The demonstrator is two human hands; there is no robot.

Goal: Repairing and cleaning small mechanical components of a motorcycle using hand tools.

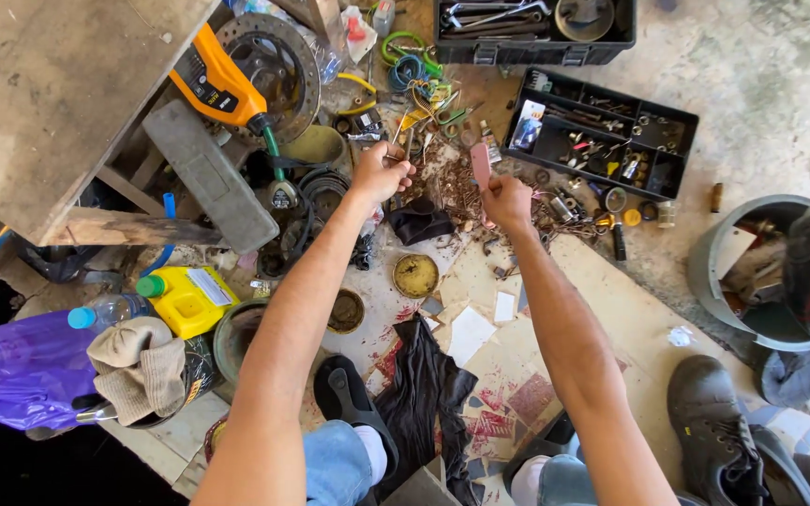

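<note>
Both my arms reach forward over a cluttered floor. My left hand (382, 171) is closed around a small thin metal part that I cannot make out, above a heap of rusty bolts and scrap (452, 187). My right hand (506, 200) pinches a small flat pinkish piece (481, 166) and holds it upright. A dark cloth (421, 223) lies just below and between the two hands.
A black parts tray (602, 131) and an open toolbox (534, 28) lie ahead right. At left are a wooden bench (49, 103), a brake disc (269, 56), an orange tool (217, 86) and a yellow jug (185, 298). A grey bucket (752, 272) and a boot (710, 422) are at right.
</note>
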